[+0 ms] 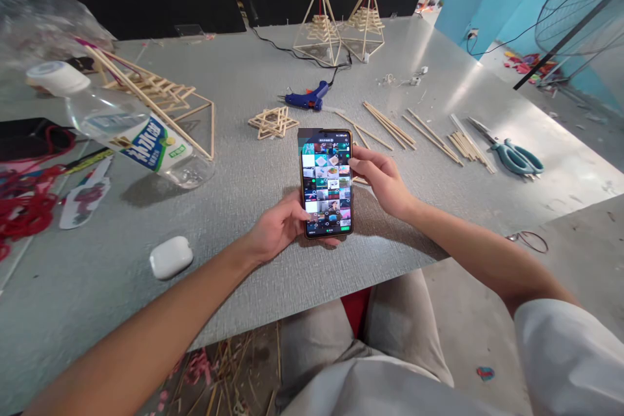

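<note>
A smartphone (327,185) stands tilted up between my hands, its lit screen showing a grid of small pictures. My left hand (280,226) grips its lower left side, thumb at the screen's edge and fingers behind. On the upper right edge, my right hand (380,179) pinches the phone with thumb and forefinger. Just beyond the phone lie a star-shaped frame of wooden sticks (273,123) and a blue hot glue gun (308,97). Several loose wooden sticks (389,125) are spread behind my right hand, with teal-handled scissors (517,157) farther right.
A clear plastic bottle (127,130) lies tilted at left, near another stick frame (156,88). A white earbud case (171,257) sits by my left forearm. Two stick pyramids (320,26) stand at the back. Red cord (29,208) is heaped at far left; a fan (580,3) is at right.
</note>
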The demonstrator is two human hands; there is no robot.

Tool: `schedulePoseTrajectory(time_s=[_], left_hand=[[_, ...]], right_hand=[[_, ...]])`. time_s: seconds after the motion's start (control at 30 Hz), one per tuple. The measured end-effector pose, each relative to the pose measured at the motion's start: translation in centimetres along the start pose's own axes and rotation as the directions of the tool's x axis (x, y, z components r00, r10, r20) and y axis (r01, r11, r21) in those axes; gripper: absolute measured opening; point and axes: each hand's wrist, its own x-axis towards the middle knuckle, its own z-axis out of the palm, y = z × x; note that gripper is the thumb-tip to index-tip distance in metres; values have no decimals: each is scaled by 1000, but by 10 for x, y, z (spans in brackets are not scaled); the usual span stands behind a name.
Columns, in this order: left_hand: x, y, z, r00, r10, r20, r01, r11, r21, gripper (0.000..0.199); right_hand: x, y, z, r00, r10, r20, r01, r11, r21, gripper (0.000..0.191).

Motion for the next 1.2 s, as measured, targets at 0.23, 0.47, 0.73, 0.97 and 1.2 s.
schedulePoseTrajectory(time_s=[0.23,0.47,0.73,0.97,1.2], left_hand=[[-2,-1,0,1000,-19,-17,19,999,34,83],[-1,0,2,999,-30,-41,32,999,37,73],[1,-1,2,1000,-2,-5,2,1000,21,62],[1,-2,0,1000,2,28,-3,1000,6,59],[3,1,2,998,-43,-41,43,999,5,57]], right_hand=[[0,-1,2,1000,-13,-22,13,1000,-4,37],[0,-1,1,999,-21,-29,20,1000,-13,38],[1,2,-1,999,-25,-27,24,999,-34,42],[1,1,-1,999,-21,-27,21,999,-35,40],[0,0,-2,999,-36,9,36,999,-4,38]])
